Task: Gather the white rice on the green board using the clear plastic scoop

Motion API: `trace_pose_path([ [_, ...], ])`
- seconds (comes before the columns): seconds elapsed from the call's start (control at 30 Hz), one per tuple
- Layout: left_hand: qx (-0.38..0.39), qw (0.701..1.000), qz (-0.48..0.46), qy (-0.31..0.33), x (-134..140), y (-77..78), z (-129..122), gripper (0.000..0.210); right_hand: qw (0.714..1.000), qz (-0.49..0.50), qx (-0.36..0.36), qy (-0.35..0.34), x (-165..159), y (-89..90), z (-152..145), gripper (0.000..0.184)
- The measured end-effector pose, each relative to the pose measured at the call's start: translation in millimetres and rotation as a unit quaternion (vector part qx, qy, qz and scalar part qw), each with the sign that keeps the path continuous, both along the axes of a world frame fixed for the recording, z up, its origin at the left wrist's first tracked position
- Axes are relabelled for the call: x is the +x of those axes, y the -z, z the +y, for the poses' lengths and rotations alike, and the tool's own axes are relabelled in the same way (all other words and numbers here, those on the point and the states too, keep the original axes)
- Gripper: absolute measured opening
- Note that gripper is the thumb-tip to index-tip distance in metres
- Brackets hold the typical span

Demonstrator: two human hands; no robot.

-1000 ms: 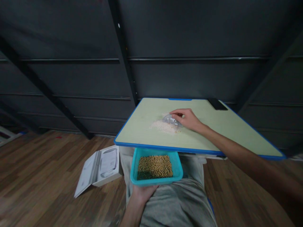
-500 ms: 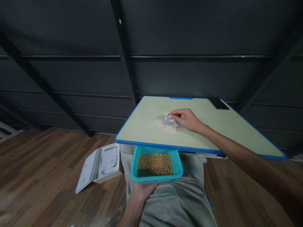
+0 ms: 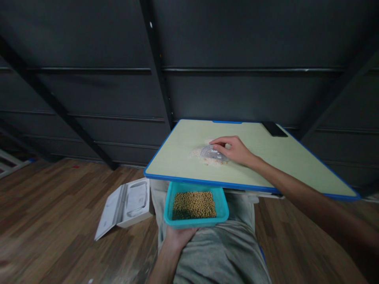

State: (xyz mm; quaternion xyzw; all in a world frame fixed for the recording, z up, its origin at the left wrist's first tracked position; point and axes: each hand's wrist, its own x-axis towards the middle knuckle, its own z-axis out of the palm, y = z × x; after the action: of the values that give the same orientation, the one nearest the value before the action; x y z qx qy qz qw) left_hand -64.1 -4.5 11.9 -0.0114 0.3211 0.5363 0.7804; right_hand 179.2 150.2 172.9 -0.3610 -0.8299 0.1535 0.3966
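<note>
My right hand [image 3: 229, 149] pinches the upper edge of a clear half-round plastic protractor [image 3: 212, 153]. The protractor stands tilted on the board, in a spread of pale rice-like grains [image 3: 194, 153]. A few yellowish beans [image 3: 223, 161] show along its lower edge. Below the board's near edge, my left hand [image 3: 180, 236] supports a teal plastic basket [image 3: 220, 222] from underneath, its fingers mostly hidden. Tan dried beans [image 3: 194, 205], like soybeans, cover the basket's bottom.
The pale green board [image 3: 254, 163] has a blue rim. At its far right corner lies a black phone [image 3: 274, 129]. An open white box [image 3: 137, 199] sits on the wooden floor [image 3: 74, 221] at left. A dark panelled wall [image 3: 237, 94] rises behind the board.
The protractor has tilted slightly and shifted a little among the grains, so more beans show at its lower edge. My left hand and the basket stay in place.
</note>
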Motion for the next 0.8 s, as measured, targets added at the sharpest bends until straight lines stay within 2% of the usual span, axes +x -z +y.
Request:
trace_pose_path([
  [0.17,0.001,1.000,0.002,-0.004,0.9,0.5,-0.5,0.056,1.000,0.006,0.025,0.012,-1.4,-5.2,-5.1,0.020],
  [0.3,-0.003,1.000,0.000,-0.007,-0.6,2.9,-0.5,0.056,1.000,-0.011,0.014,-0.014,-0.5,-3.9,-4.4,0.021],
  [0.6,-0.015,1.000,0.014,-0.011,-3.7,17.9,1.4,0.054,0.999,-0.027,-0.002,-0.035,-0.2,1.4,-2.8,0.023],
  [0.8,-0.005,1.000,0.009,0.004,-1.9,5.5,-0.2,0.046,0.999,-0.027,-0.009,-0.035,-1.2,-1.1,-6.3,0.023],
])
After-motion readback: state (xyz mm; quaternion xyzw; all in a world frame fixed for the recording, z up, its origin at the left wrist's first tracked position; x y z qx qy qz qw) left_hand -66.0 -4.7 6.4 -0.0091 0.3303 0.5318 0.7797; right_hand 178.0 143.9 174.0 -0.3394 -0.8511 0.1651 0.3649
